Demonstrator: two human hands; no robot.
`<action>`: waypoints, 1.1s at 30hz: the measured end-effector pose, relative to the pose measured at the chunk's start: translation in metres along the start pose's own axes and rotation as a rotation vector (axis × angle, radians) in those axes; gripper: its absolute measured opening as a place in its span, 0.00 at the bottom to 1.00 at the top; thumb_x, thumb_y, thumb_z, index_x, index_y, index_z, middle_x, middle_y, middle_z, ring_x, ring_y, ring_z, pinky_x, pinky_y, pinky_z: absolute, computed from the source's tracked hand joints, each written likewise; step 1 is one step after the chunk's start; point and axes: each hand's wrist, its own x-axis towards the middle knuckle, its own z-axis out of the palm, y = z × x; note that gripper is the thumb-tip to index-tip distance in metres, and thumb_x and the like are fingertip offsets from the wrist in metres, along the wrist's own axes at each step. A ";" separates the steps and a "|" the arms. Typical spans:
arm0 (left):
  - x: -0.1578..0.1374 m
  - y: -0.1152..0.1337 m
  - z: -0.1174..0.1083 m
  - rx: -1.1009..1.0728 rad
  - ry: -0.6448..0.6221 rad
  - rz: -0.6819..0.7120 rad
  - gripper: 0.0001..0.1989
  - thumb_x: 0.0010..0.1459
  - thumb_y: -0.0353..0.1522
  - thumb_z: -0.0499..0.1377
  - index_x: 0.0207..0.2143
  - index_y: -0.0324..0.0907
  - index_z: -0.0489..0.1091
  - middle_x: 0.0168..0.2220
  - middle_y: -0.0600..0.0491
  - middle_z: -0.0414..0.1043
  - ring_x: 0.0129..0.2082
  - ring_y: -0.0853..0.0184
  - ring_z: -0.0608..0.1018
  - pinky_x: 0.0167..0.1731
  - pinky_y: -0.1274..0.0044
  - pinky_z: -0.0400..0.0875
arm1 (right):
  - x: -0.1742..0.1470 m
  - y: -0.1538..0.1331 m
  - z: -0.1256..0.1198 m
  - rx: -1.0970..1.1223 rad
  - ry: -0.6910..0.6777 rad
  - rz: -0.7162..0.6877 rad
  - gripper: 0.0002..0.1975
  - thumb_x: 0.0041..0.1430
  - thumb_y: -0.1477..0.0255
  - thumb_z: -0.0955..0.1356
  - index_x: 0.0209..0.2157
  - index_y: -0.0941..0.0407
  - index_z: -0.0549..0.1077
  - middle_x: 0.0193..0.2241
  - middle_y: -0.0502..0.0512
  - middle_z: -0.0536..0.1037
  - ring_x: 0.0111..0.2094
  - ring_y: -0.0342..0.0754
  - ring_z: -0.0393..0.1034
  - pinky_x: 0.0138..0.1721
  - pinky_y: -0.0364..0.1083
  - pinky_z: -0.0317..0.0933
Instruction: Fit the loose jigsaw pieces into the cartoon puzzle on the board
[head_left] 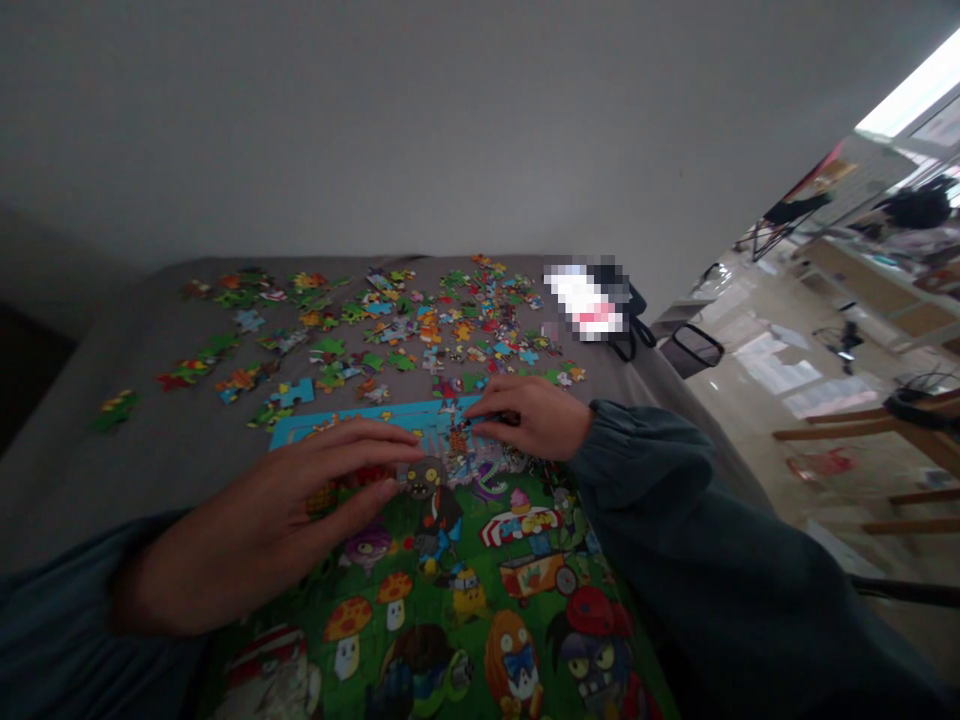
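A cartoon jigsaw puzzle [480, 585] with a green background, showing zombies, mushrooms and a striped cart, lies in front of me, its upper part bordered in light blue. My left hand [300, 500] is stretched flat over its left side, fingers extended and thumb a little apart, holding nothing. At the upper edge, my right hand [529, 415] is closed in a pinch on a small puzzle piece, mostly hidden by the fingers. Just beyond both hands, many loose puzzle pieces [427, 328] are spread over the grey cloth.
Grey cloth [172, 400] covers the table, which meets a plain wall [375, 130] at the back. A blurred-out bright object [589, 300] sits near the right edge beside a dark strap [643, 330]. Further right are a tiled floor and wooden furniture [847, 420].
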 end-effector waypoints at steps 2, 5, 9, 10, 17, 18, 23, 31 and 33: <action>0.000 0.000 -0.001 0.009 -0.008 0.003 0.17 0.69 0.46 0.54 0.56 0.57 0.72 0.59 0.59 0.73 0.55 0.63 0.77 0.57 0.75 0.73 | -0.001 0.001 -0.001 -0.054 -0.014 0.003 0.12 0.68 0.69 0.67 0.47 0.57 0.81 0.39 0.59 0.78 0.38 0.47 0.71 0.41 0.46 0.63; 0.000 0.002 -0.002 0.009 -0.012 0.007 0.17 0.69 0.46 0.54 0.56 0.56 0.72 0.59 0.58 0.74 0.55 0.63 0.77 0.56 0.75 0.73 | -0.001 0.002 -0.003 -0.130 -0.056 0.011 0.13 0.69 0.67 0.66 0.47 0.56 0.81 0.38 0.59 0.78 0.39 0.48 0.71 0.41 0.47 0.62; 0.001 0.002 -0.002 0.007 -0.012 0.000 0.17 0.69 0.46 0.54 0.55 0.57 0.73 0.58 0.59 0.74 0.55 0.64 0.78 0.57 0.75 0.73 | -0.002 -0.005 -0.007 -0.242 -0.113 0.024 0.15 0.71 0.65 0.64 0.46 0.56 0.81 0.38 0.58 0.78 0.39 0.49 0.71 0.40 0.47 0.60; 0.000 0.002 -0.002 0.005 -0.014 0.000 0.16 0.69 0.46 0.54 0.55 0.57 0.73 0.59 0.59 0.73 0.55 0.64 0.78 0.57 0.75 0.73 | -0.003 -0.008 -0.009 -0.274 -0.126 0.027 0.15 0.71 0.65 0.64 0.46 0.55 0.81 0.38 0.58 0.78 0.39 0.49 0.71 0.40 0.47 0.60; 0.001 -0.002 0.000 -0.003 -0.037 -0.009 0.17 0.69 0.46 0.55 0.56 0.58 0.73 0.59 0.59 0.73 0.55 0.64 0.78 0.57 0.76 0.73 | -0.004 -0.030 -0.014 -0.451 -0.209 0.074 0.16 0.72 0.63 0.63 0.45 0.56 0.80 0.38 0.59 0.78 0.41 0.51 0.71 0.39 0.48 0.60; 0.000 -0.003 0.000 -0.004 -0.039 -0.011 0.17 0.69 0.46 0.55 0.56 0.58 0.73 0.59 0.59 0.73 0.55 0.64 0.78 0.57 0.76 0.73 | -0.003 -0.034 -0.014 -0.471 -0.218 0.091 0.17 0.72 0.63 0.62 0.45 0.57 0.80 0.39 0.60 0.79 0.41 0.52 0.72 0.40 0.49 0.61; -0.001 -0.005 0.000 -0.002 -0.052 -0.026 0.17 0.69 0.45 0.55 0.57 0.59 0.72 0.60 0.60 0.72 0.56 0.64 0.77 0.58 0.77 0.72 | -0.003 -0.053 -0.007 -0.524 -0.203 0.153 0.21 0.71 0.59 0.63 0.46 0.61 0.78 0.40 0.63 0.79 0.47 0.56 0.72 0.45 0.51 0.63; 0.003 -0.003 0.000 -0.011 -0.051 -0.019 0.16 0.68 0.45 0.56 0.54 0.57 0.74 0.57 0.59 0.74 0.54 0.65 0.78 0.56 0.78 0.72 | -0.007 -0.060 0.004 -0.580 -0.161 0.114 0.17 0.73 0.67 0.60 0.45 0.59 0.78 0.40 0.62 0.79 0.45 0.59 0.72 0.41 0.54 0.65; 0.003 -0.003 0.000 -0.001 -0.057 -0.027 0.16 0.68 0.45 0.55 0.55 0.56 0.74 0.57 0.58 0.74 0.54 0.65 0.78 0.56 0.78 0.72 | -0.006 -0.056 0.003 -0.558 -0.142 0.115 0.17 0.73 0.70 0.59 0.43 0.59 0.78 0.39 0.62 0.79 0.45 0.57 0.72 0.43 0.54 0.64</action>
